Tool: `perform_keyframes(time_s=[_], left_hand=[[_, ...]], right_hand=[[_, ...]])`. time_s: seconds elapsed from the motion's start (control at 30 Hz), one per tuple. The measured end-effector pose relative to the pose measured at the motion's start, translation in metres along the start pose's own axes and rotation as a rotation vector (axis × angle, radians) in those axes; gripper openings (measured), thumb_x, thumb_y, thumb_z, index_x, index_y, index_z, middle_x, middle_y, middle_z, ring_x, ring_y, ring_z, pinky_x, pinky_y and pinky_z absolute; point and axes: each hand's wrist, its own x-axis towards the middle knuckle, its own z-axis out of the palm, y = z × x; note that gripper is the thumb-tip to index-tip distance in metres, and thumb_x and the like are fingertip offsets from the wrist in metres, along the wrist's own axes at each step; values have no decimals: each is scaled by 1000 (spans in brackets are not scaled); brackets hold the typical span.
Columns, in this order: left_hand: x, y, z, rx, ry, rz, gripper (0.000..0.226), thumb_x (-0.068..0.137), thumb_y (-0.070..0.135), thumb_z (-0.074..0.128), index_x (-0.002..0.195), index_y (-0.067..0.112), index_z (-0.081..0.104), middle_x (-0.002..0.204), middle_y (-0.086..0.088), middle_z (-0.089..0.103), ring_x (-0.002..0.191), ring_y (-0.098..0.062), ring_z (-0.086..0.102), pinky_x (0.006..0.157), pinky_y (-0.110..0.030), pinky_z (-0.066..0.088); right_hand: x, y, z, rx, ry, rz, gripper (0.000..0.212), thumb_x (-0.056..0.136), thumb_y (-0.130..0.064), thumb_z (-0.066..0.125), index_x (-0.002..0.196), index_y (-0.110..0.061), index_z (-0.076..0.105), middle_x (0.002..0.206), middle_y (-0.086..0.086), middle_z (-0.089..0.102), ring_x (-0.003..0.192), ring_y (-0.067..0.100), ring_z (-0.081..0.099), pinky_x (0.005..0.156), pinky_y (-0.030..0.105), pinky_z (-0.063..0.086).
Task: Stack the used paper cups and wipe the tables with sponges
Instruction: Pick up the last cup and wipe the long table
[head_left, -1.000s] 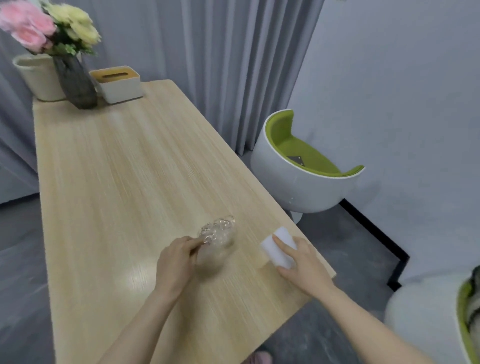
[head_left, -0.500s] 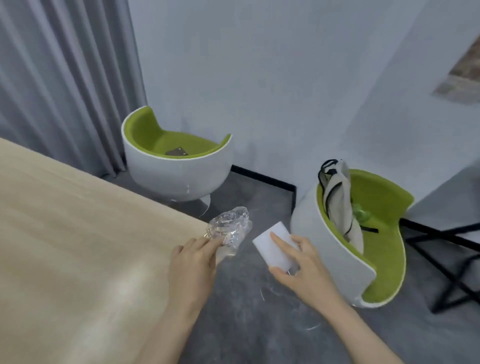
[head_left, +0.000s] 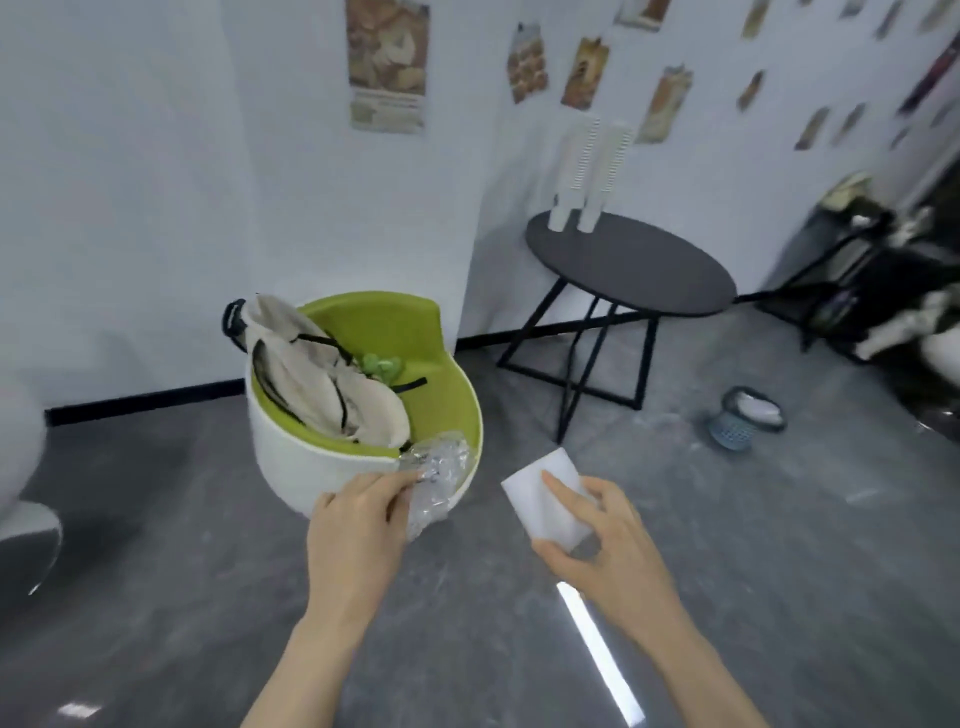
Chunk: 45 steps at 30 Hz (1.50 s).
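My left hand (head_left: 358, 530) pinches a crumpled clear plastic wrapper (head_left: 436, 478) in front of me, over the grey floor. A white rectangular sponge (head_left: 545, 501) sits in my right hand (head_left: 602, 545), gripped between thumb and fingers with the index finger lying on top. Two tall stacks of white paper cups (head_left: 589, 171) stand at the back edge of a round black side table (head_left: 628, 265) against the far wall.
A white and green tub chair (head_left: 322, 467) with a beige bag (head_left: 322, 374) in it stands just beyond my left hand. A small blue bin (head_left: 743, 423) sits on the floor right of the black table. Dark clutter fills the far right corner.
My view has swung right, away from the wooden table, which is now out of sight. Both hands kept their hold on wrapper and sponge. The black table with cup stacks came into view.
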Motion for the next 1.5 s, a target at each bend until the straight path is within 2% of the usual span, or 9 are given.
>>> perform_keyframes(time_s=[0.13, 0.27, 0.47, 0.63, 0.77, 0.97, 1.1, 1.3, 1.5], left_hand=[[14, 81, 69, -90, -103, 50, 12, 86, 30, 64, 93, 32, 74, 84, 10, 72, 79, -19, 66, 67, -37, 49], [21, 154, 127, -166, -166, 138, 5, 83, 26, 73, 87, 29, 75, 81, 10, 72, 74, -17, 66, 63, -41, 51], [46, 237, 207, -231, -266, 222, 4, 80, 28, 76, 78, 27, 73, 71, 11, 69, 65, -13, 63, 60, -36, 49], [94, 297, 282, -256, -334, 254, 7, 81, 29, 74, 77, 24, 73, 71, 10, 69, 65, -11, 62, 59, -32, 48], [151, 355, 343, -298, -391, 290, 7, 83, 28, 73, 77, 24, 72, 72, 10, 68, 65, -13, 61, 62, -33, 46], [240, 442, 433, -345, -416, 411, 7, 82, 26, 73, 75, 24, 71, 71, 13, 68, 59, -3, 54, 59, -31, 47], [276, 494, 495, -345, -456, 475, 7, 82, 26, 74, 75, 24, 72, 70, 11, 69, 62, -10, 61, 62, -36, 50], [303, 570, 596, -328, -524, 506, 9, 83, 26, 73, 75, 22, 71, 68, 10, 68, 62, -14, 62, 63, -39, 51], [330, 658, 692, -304, -495, 425, 8, 84, 24, 71, 77, 22, 71, 71, 7, 69, 63, -18, 61, 63, -36, 48]], right_hand=[[-7, 72, -58, -21, 88, 101, 61, 82, -43, 67, 132, -58, 36, 128, -22, 31, 120, 0, 33, 85, 18, 32], [-15, 138, -98, 12, 149, 221, 60, 82, -43, 67, 131, -59, 37, 130, -19, 32, 121, 3, 34, 89, 21, 35], [-7, 222, -139, 63, 210, 341, 61, 82, -46, 66, 132, -60, 34, 136, -20, 31, 126, 2, 32, 89, 21, 38], [35, 289, -178, 39, 264, 413, 59, 82, -49, 63, 132, -60, 36, 137, -19, 32, 127, 3, 33, 97, 31, 43], [86, 342, -225, 5, 314, 484, 58, 85, -45, 63, 135, -55, 37, 138, -17, 31, 127, 4, 32, 94, 23, 38], [162, 414, -294, -13, 407, 579, 57, 84, -47, 62, 135, -56, 37, 137, -19, 32, 125, 2, 34, 92, 25, 40], [193, 468, -324, -2, 442, 658, 58, 83, -46, 64, 134, -55, 39, 135, -19, 34, 124, 3, 35, 89, 22, 37], [229, 571, -372, -16, 448, 739, 58, 82, -48, 64, 133, -56, 38, 138, -17, 34, 125, 5, 36, 93, 25, 40], [270, 687, -446, -58, 411, 718, 57, 82, -54, 62, 133, -58, 36, 142, -18, 33, 128, 3, 34, 96, 26, 39]])
